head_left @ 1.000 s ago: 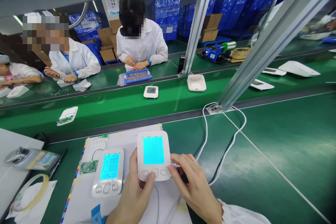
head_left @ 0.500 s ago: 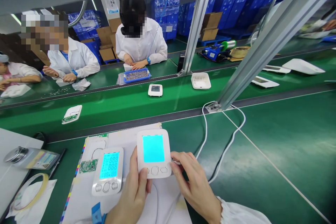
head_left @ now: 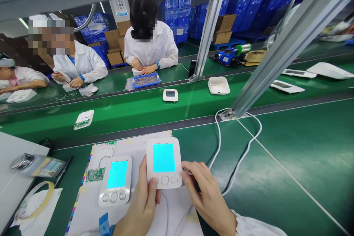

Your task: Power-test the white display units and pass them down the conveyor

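My left hand (head_left: 143, 206) grips a white device with a lit cyan screen (head_left: 163, 162) from below, thumb up against its lower left edge near the buttons. My right hand (head_left: 204, 197) pinches the device's right side, where a white cable (head_left: 238, 155) meets it. A second white device (head_left: 115, 180), also with a lit screen, lies just left of it on a white paper sheet (head_left: 132, 143). A green circuit board (head_left: 94, 174) lies on the sheet further left.
A green conveyor belt (head_left: 138, 108) carries white housings (head_left: 83, 119), (head_left: 170, 95), (head_left: 218, 85) across. People in white coats sit beyond it beside a blue parts tray (head_left: 145, 80). A tape ring (head_left: 33, 199) and a metal weight (head_left: 22, 161) lie at left. Aluminium struts (head_left: 276, 51) rise at right.
The digits on the left device's screen have gone blank. The housings on the belt have drifted right. My hands hold the device almost unchanged.
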The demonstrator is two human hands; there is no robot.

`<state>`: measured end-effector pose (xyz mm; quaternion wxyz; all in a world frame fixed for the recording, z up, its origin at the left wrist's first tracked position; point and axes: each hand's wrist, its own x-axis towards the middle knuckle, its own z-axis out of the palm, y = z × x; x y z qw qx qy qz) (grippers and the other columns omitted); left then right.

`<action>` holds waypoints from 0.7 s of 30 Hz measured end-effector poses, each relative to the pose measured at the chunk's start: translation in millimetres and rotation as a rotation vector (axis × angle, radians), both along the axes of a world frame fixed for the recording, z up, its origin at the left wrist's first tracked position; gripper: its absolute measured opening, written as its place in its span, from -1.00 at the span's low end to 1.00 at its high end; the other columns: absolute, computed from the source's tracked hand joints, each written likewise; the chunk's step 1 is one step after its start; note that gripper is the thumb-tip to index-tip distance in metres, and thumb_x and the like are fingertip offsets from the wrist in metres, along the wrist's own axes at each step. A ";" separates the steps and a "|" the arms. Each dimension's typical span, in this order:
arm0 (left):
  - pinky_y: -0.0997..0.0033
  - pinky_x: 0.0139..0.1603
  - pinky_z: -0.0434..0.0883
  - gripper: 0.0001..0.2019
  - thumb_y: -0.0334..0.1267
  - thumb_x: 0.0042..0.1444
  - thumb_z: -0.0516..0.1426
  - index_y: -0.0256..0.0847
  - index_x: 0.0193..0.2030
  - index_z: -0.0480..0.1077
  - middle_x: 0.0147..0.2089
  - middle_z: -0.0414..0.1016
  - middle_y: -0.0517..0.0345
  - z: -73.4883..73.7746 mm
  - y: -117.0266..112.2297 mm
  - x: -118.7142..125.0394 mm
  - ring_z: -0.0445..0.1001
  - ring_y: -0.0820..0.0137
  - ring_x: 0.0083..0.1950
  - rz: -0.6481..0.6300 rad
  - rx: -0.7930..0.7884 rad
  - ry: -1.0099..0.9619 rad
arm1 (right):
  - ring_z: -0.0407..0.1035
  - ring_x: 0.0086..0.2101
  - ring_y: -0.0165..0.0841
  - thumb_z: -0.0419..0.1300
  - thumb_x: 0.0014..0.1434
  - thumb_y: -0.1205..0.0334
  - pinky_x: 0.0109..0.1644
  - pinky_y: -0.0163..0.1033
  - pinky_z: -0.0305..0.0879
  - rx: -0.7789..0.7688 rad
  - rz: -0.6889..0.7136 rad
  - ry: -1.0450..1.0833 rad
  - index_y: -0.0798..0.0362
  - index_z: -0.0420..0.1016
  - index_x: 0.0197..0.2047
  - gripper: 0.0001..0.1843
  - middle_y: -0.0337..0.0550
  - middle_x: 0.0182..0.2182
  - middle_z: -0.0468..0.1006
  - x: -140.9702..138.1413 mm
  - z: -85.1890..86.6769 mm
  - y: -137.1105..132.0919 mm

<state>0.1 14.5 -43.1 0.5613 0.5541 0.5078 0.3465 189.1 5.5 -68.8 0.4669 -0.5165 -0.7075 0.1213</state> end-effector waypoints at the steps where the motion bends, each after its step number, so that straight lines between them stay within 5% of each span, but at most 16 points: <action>1: 0.43 -0.49 0.27 -0.36 0.10 0.41 -0.06 -0.06 0.49 -0.16 -0.42 0.24 0.32 0.0 0.1 -0.1 0.21 0.41 -0.47 -0.001 -0.003 0.001 | 0.43 -0.36 -0.23 0.03 0.41 0.42 -0.20 -0.10 0.32 -0.002 0.002 0.001 -0.02 0.39 0.00 -0.79 -0.18 -0.32 0.54 0.0 -0.3 -0.1; 14: 0.36 -0.41 0.35 -0.36 0.10 0.40 -0.05 -0.07 0.50 -0.12 -0.37 0.34 0.23 -6.0 -0.2 -1.4 0.30 0.34 -0.41 0.032 0.028 0.033 | 0.45 -0.39 -0.22 -0.02 0.44 0.40 -0.26 -0.10 0.36 -0.004 0.006 -0.030 -0.06 0.33 0.01 -0.79 -0.16 -0.33 0.57 0.1 -1.6 1.1; 17: 0.44 -0.51 0.31 -0.32 0.12 0.35 0.04 -0.11 0.48 -0.04 -0.35 0.42 0.20 -9.4 17.0 -8.7 0.28 0.43 -0.50 -0.016 0.009 0.001 | 0.47 -0.46 -0.24 -0.07 0.44 0.40 -0.38 -0.16 0.40 -0.044 0.035 -0.063 -0.08 0.32 -0.06 -0.78 -0.22 -0.41 0.56 -1.0 -3.3 1.4; 21: 0.54 -0.76 0.08 -0.24 0.21 0.08 0.26 -0.33 0.26 0.32 -0.51 0.43 0.25 -8.1 67.1 -30.4 0.21 0.53 -0.71 -0.089 -0.122 -0.054 | 0.60 -0.45 -0.22 -0.11 0.43 0.41 -0.45 -0.19 0.49 -0.071 0.104 -0.172 -0.07 0.32 0.05 -0.70 -0.19 -0.38 0.67 -3.1 -18.9 1.5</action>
